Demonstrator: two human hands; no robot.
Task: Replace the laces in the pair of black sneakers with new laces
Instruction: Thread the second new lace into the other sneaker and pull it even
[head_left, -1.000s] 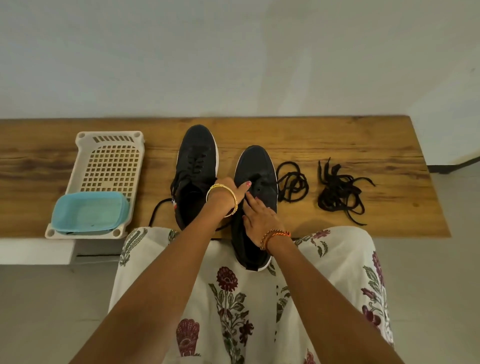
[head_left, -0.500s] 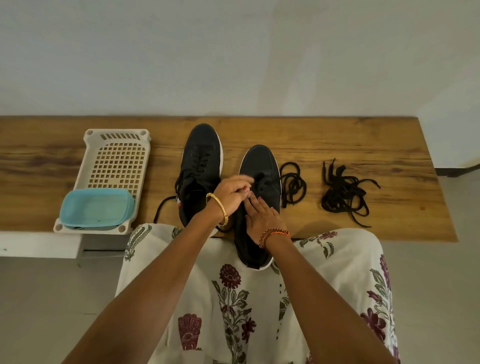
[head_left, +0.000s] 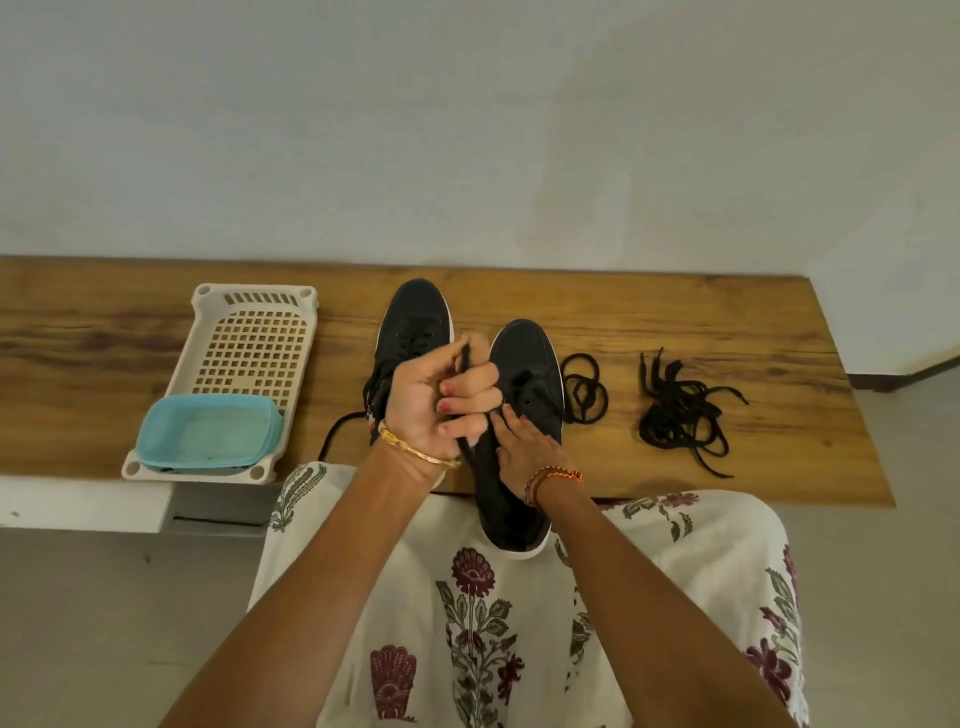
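Nearest the camera, the right sneaker (head_left: 519, 467) lies with its heel on the person's lap and its toe up on the wooden bench (head_left: 779, 467), a slant that seems meant to bring the eyelets close and keep the shoe from sliding. The right hand (head_left: 524, 452) lies on the shoe's upper with fingers fairly straight, pressing it down, probably to brace it against the pull. The left hand (head_left: 441, 400) is raised just above the shoe, fingers curled round a black lace (head_left: 464, 364) that runs from the fist down toward the eyelets; it looks like a lace being drawn through, though whether it is going in or coming out I cannot tell. Just left of it, on the bench, stands the left sneaker (head_left: 415, 322), laced, with one loose end trailing off toward the bench edge. To the right of the held shoe a coiled lace (head_left: 584, 387) lies near, and a loose tangle of laces (head_left: 680, 415) lies farther right, well apart; which are new is unclear. At the far left a cream slotted basket (head_left: 254, 332) sits on the bench, and in its near end rests a blue tub (head_left: 208, 431) with nothing visible inside
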